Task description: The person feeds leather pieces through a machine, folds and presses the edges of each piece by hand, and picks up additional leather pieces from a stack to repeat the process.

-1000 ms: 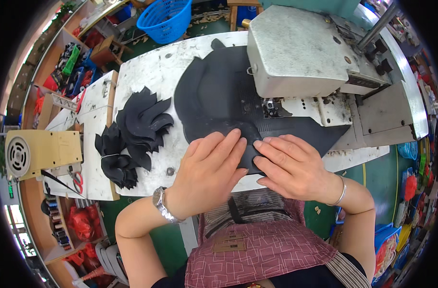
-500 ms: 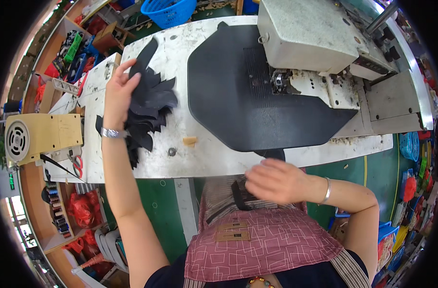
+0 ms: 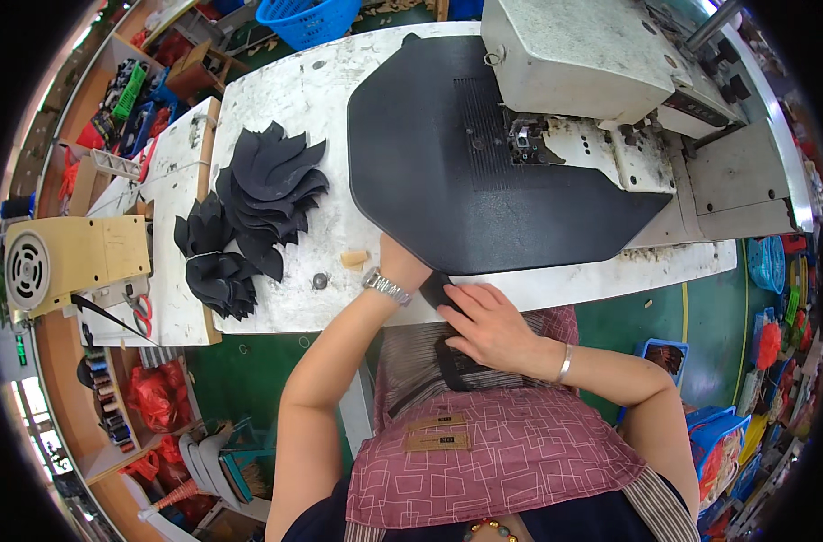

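My left hand (image 3: 404,259) reaches under the near edge of the black octagonal plate (image 3: 411,172), its fingers hidden there. Beside its wrist a black cut piece (image 3: 437,291) sticks out from below the plate. My right hand (image 3: 491,323) has its fingers closed over the near end of that piece. Another black piece (image 3: 451,363) lies on my lap, against the apron (image 3: 511,443). To the left, a fanned pile of curved black pieces (image 3: 271,185) rests on the white table, with smaller bundles (image 3: 220,280) next to it.
The sewing machine head (image 3: 574,63) stands at the back right, over the plate. A small tan scrap (image 3: 353,259) lies on the white table (image 3: 339,307). At the left are a cream machine (image 3: 77,257) and red-handled scissors (image 3: 143,314). A blue basket (image 3: 310,20) stands beyond the table.
My left hand has left the pile and moved right, under the plate's edge. The long piece it touched no longer lies on the pile. My right hand has shifted slightly left onto a black piece.
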A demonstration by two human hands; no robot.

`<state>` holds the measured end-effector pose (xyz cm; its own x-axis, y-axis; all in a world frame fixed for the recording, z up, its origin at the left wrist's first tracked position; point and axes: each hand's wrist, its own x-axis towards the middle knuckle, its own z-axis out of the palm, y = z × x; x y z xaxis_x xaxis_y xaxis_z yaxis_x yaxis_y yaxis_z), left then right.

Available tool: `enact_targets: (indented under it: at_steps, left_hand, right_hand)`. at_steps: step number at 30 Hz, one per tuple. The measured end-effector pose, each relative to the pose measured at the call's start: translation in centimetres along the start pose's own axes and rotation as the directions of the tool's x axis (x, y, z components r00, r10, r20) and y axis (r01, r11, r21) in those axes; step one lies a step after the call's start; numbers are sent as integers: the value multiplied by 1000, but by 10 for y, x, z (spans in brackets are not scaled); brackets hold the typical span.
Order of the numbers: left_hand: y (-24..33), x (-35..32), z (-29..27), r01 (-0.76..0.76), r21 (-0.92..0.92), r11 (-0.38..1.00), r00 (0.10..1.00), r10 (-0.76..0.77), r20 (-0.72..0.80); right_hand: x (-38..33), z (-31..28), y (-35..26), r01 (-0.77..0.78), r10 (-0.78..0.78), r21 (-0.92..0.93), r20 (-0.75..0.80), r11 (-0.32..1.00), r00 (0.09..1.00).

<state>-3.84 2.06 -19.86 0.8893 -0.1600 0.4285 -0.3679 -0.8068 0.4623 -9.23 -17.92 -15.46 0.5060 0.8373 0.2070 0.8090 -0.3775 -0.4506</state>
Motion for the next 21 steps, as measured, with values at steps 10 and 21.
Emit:
enact_targets:
  at_steps: [10,21]
  left_hand:
    - [116,28,-146,585,-555,592,668,36,743]
    - [106,95,-136,-319,66,945,948,317,36]
  right_hand:
    - [3,-116,5,383,-624,-557,-342,737,703]
    - [60,-161,16,64,-266,-500,-346,864,900]
